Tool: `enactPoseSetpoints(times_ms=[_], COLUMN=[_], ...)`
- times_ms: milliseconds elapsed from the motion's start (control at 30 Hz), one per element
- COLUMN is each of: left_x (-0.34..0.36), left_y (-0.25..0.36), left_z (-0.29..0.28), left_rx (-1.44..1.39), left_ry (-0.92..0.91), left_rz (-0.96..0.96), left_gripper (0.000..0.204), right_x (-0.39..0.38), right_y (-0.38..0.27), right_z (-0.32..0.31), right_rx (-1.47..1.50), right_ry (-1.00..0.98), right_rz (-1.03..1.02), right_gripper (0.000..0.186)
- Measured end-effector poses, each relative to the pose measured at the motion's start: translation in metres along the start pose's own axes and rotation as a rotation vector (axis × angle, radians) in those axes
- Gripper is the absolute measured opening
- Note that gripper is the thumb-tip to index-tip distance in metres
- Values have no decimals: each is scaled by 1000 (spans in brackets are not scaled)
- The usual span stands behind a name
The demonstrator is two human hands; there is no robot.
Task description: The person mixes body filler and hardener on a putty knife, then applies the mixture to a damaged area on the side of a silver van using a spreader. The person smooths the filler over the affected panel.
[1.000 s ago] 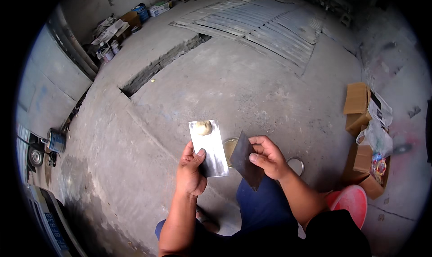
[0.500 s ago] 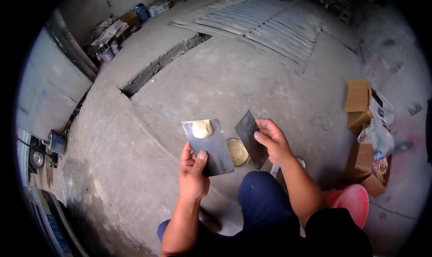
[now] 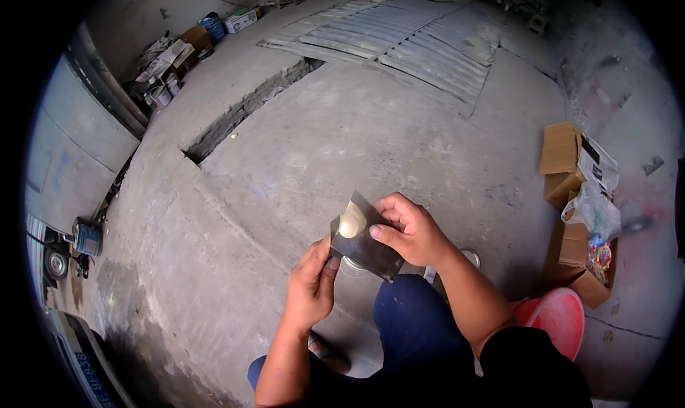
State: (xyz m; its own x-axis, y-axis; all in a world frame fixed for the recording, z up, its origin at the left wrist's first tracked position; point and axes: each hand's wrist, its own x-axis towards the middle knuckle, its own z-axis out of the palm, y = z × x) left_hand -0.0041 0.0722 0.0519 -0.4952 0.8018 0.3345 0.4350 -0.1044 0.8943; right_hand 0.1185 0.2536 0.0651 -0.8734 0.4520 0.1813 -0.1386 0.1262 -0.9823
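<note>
My right hand (image 3: 414, 231) pinches a dark, flat metal putty scraper (image 3: 374, 257), thumb on its face. A lump of cream-coloured putty (image 3: 352, 222) shows on the metal near the top. My left hand (image 3: 310, 283) is closed on the edge of a second flat scraper, now mostly hidden behind the first one. The two plates overlap, and whether the putty sits on one or bridges both is hard to make out. Below them, the rim of a round can (image 3: 349, 265) peeks out, its inside covered by the scrapers. My blue-trousered knee (image 3: 414, 315) is just under the right scraper.
Right of me are cardboard boxes (image 3: 560, 151) with a clear plastic bag (image 3: 594, 212), and a red basin (image 3: 560, 319). A long trench (image 3: 246, 115) cuts the concrete floor ahead, before corrugated metal sheets (image 3: 399, 44). A vehicle's front (image 3: 85, 358) stands at lower left.
Both hands have come together. The right scraper has moved left and now overlaps the left one, which has turned and is largely hidden. The can is now mostly covered.
</note>
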Motion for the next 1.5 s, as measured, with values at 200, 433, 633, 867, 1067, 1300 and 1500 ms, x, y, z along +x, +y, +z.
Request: enactPoseSetpoints(times_ms=[200, 433, 633, 867, 1067, 1300, 1500], left_x=[2, -3, -7, -1, -13, -17, -18], left_y=[-19, -23, -22, -20, -21, -38, -51], left_z=[-15, -29, -29, -20, 15, 30, 16], left_rx=[-130, -696, -670, -764, -899, -855, -821], left_ry=[-84, -101, -125, -79, -171, -128, -6], left_rz=[-339, -345, -363, -396, -491, -509, -493], left_gripper=[32, 39, 38, 39, 42, 42, 44], right_x=[8, 1, 5, -19, -18, -36, -131], right_y=[-44, -49, -22, 18, 28, 57, 197], right_z=[-18, 0, -14, -18, 6, -26, -152], right_rx=[-243, -491, -708, -292, 362, 428, 438], right_ry=[-10, -249, -217, 184, 252, 342, 803], right_rz=[-299, -665, -667, -42, 130, 248, 522], right_gripper=[31, 38, 34, 35, 38, 12, 20])
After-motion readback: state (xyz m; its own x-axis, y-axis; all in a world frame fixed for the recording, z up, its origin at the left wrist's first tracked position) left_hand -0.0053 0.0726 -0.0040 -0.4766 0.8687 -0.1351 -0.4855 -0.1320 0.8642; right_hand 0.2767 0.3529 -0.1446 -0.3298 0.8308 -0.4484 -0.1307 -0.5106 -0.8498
